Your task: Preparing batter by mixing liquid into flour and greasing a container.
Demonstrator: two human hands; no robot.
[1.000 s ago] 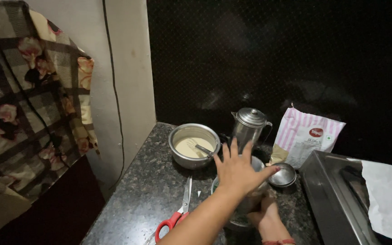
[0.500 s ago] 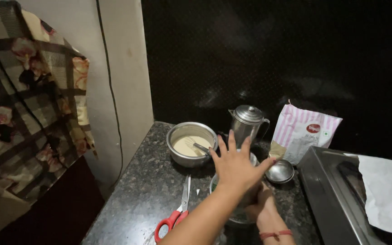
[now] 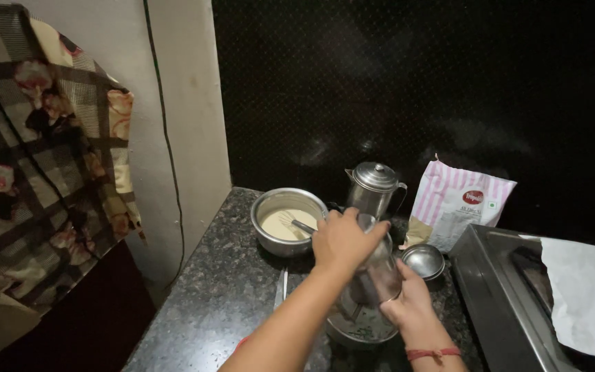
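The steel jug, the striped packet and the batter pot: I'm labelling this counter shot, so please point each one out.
steel jug [image 3: 373,187], head view, on its lidded body.
striped packet [image 3: 459,207], head view, on its pink-and-white front.
batter pot [image 3: 270,241], head view, on its outer steel wall.

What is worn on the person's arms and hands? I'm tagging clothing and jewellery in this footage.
Both forearms are bare, with no sleeves in view. The right hand has a thin red thread band at the wrist. The left hand shows no gloves, and no rings can be made out.
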